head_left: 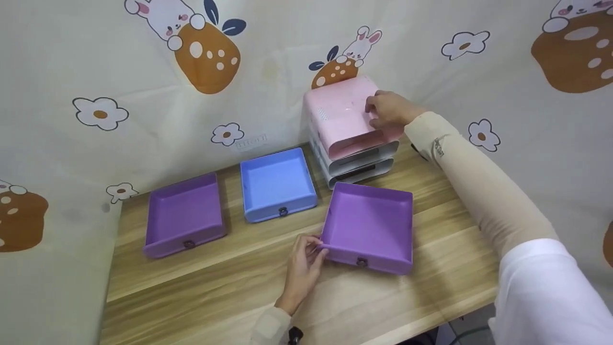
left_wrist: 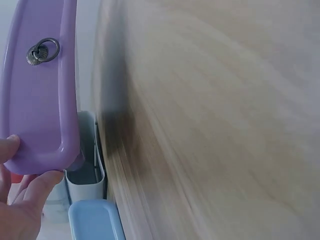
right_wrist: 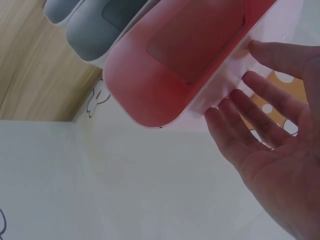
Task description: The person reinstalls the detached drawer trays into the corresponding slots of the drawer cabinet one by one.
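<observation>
My left hand (head_left: 302,268) pinches the front left corner of a purple drawer (head_left: 368,220); the thumb is on its front face. A dark metal ring pull (left_wrist: 43,51) shows on that face in the left wrist view. My right hand (head_left: 390,108) rests its fingertips on top of a pink drawer case (head_left: 345,105), the uppermost of a stack. In the right wrist view the pink case (right_wrist: 150,100) has an open, hollow front, and the right fingers (right_wrist: 260,117) touch its top with nothing gripped. Grey-white cases (head_left: 366,158) with open fronts sit beneath it.
A blue drawer (head_left: 278,179) lies left of the stack on the wooden table (head_left: 230,287). Farther left lies a second purple drawer (head_left: 184,211). A patterned cloth (head_left: 278,86) with rabbits and flowers hangs behind the table.
</observation>
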`<state>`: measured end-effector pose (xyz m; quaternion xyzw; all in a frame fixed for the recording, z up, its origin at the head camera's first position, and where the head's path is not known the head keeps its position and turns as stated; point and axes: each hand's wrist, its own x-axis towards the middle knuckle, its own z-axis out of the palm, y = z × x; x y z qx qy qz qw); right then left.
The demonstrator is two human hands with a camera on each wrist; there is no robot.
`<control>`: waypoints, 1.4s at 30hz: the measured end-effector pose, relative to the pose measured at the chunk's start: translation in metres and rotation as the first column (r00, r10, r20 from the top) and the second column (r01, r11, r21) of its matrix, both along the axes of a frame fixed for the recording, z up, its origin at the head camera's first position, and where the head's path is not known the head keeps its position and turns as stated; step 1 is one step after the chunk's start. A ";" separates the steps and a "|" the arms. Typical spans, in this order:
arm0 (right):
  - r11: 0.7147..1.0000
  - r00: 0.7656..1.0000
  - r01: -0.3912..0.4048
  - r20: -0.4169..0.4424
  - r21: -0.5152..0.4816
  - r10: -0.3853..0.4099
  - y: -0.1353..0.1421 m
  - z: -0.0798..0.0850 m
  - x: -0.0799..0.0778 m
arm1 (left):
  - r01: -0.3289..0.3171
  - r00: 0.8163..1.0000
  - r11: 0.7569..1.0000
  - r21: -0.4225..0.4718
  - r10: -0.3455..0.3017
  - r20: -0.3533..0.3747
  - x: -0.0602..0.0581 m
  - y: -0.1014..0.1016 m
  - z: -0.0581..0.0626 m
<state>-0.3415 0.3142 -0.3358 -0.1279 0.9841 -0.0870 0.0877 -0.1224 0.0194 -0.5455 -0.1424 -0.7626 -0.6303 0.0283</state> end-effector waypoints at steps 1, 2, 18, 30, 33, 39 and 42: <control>1.000 1.000 -0.001 0.002 -0.004 0.001 0.000 0.000 0.001 | -0.005 1.000 1.000 -0.007 0.005 0.012 -0.002 0.003 -0.001; 1.000 1.000 -0.004 0.002 -0.004 0.004 0.001 -0.001 0.001 | -0.010 1.000 1.000 -0.013 0.010 0.021 -0.004 0.005 -0.002; 0.995 0.993 -0.096 -0.067 -0.012 0.095 -0.005 -0.012 -0.007 | -0.161 0.985 0.985 -0.060 0.156 -0.078 -0.010 0.034 -0.011; 0.998 0.992 -0.068 -0.110 -0.018 0.066 0.025 -0.003 -0.001 | -0.288 0.936 0.933 -0.215 0.227 -0.268 -0.021 0.079 -0.003; 0.999 0.992 -0.049 -0.120 0.000 0.049 0.035 -0.002 0.001 | -0.285 0.936 0.934 -0.215 0.223 -0.271 -0.022 0.092 0.001; 0.999 0.993 -0.035 -0.113 0.018 0.037 0.047 0.002 0.005 | -0.294 0.932 0.936 -0.194 0.236 -0.275 -0.020 0.116 0.003; 0.999 0.992 -0.043 -0.116 0.022 0.045 0.051 0.003 0.006 | -0.307 0.928 0.933 -0.187 0.250 -0.277 -0.019 0.125 0.004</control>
